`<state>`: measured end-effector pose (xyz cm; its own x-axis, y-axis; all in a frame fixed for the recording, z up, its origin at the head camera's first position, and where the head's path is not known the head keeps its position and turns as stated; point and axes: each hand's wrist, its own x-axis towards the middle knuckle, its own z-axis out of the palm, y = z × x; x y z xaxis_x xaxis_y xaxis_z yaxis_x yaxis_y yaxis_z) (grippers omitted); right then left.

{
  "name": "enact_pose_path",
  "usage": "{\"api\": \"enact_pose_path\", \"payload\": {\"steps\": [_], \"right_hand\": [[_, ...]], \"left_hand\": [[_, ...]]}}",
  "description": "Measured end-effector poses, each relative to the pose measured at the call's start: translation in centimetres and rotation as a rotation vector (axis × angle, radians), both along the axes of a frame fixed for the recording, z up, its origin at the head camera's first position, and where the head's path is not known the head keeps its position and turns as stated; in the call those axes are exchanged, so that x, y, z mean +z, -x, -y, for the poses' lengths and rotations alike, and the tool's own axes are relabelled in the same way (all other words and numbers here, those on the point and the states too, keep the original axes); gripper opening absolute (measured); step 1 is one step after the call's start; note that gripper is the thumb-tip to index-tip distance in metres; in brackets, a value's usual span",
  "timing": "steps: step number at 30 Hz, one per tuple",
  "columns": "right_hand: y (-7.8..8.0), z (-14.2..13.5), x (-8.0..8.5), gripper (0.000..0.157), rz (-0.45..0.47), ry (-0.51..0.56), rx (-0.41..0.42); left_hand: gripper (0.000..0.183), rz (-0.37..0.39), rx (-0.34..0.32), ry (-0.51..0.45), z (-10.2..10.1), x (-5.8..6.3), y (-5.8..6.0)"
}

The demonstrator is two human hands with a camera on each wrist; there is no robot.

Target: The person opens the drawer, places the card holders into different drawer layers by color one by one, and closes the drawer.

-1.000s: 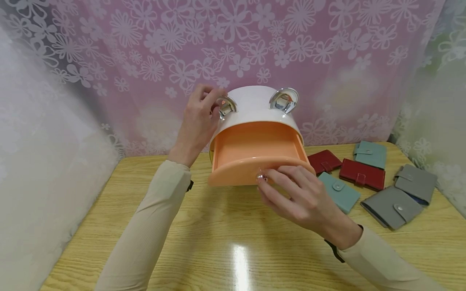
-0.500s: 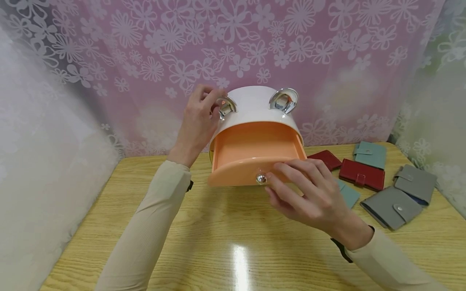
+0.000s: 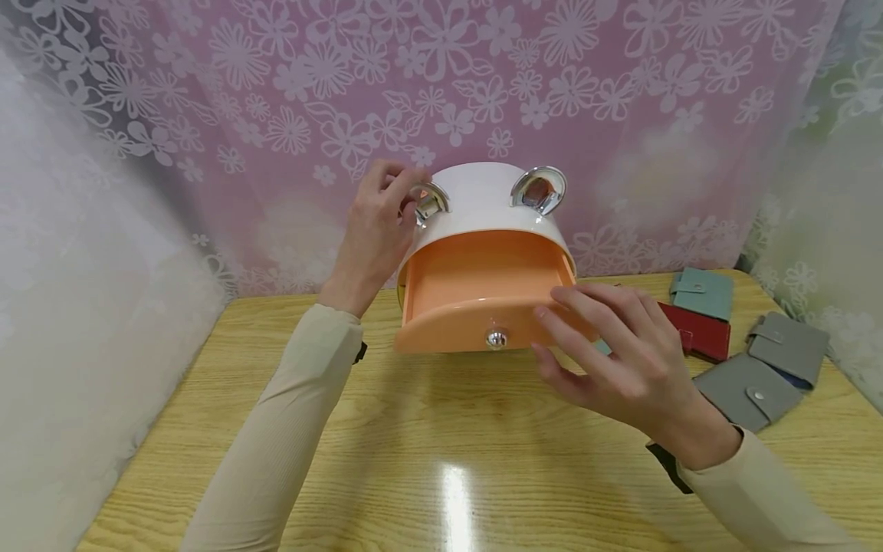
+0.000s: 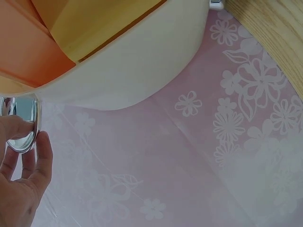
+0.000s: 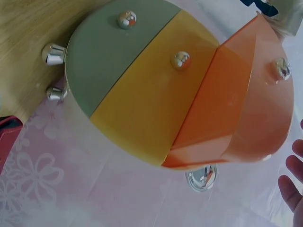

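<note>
Head view forward and down, wrist views closer, orange drawer (image 3: 448,330) common to all

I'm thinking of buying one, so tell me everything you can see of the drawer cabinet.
The cabinet stands upright on the wood-grain table, its rounded white shell glossy and plastic-looking, with two silver ears near the top and silver feet. Its orange drawer is pulled out; the yellow front and green front below are closed. All three have silver knobs. The left hand pinches one ear; whether the right hand touches the orange drawer is unclear.
</note>
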<state>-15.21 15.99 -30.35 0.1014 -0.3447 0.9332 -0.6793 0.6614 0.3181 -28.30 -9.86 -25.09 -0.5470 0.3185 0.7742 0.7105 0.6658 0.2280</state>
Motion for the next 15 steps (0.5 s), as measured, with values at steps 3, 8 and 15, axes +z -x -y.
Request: {"api": "enact_pose_path", "payload": {"steps": [3, 8, 15], "right_hand": [[0.1, -0.6, 0.2, 0.030, 0.016, 0.022, -0.024], [0.0, -1.7, 0.7, 0.034, 0.059, 0.048, -0.055], [0.1, -2.8, 1.1, 0.037, 0.042, 0.119, -0.072]], "left_hand": [[0.033, 0.001, -0.002, -0.004, 0.0, 0.0, 0.0], [0.032, 0.003, -0.006, 0.000, 0.0, 0.0, -0.1], [0.033, 0.003, -0.010, -0.011, -0.1, -0.1, -0.1]]}}
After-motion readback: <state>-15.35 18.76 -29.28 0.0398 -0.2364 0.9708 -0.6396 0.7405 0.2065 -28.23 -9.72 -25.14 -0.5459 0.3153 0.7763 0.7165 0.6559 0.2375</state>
